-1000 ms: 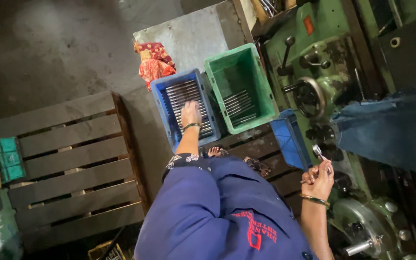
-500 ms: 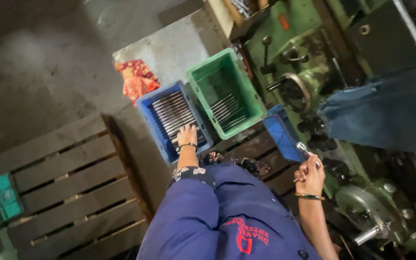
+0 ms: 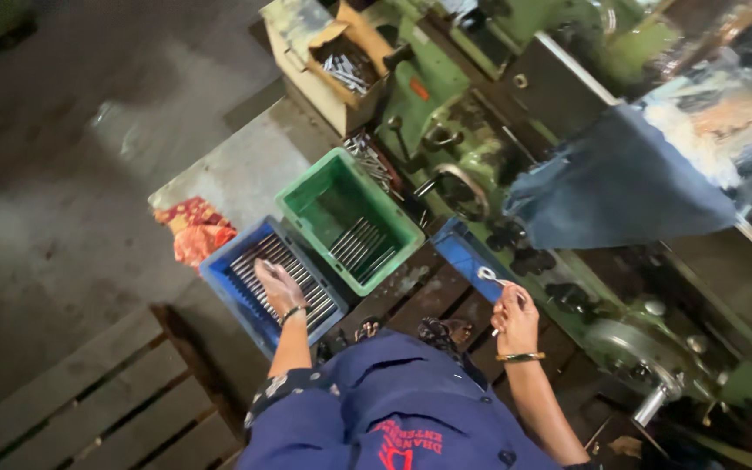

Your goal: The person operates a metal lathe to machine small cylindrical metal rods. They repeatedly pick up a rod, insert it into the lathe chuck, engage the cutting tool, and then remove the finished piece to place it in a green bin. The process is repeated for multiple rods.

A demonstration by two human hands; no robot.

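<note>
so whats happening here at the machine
A person in a blue work coat stands at a green lathe. Their left hand reaches down into a blue crate of metal rods, resting on the rods. Their right hand holds up a small metal tool, which looks like a spanner, near the machine. A green crate beside the blue one holds a few more rods, and a blue cloth is draped over the lathe.
</note>
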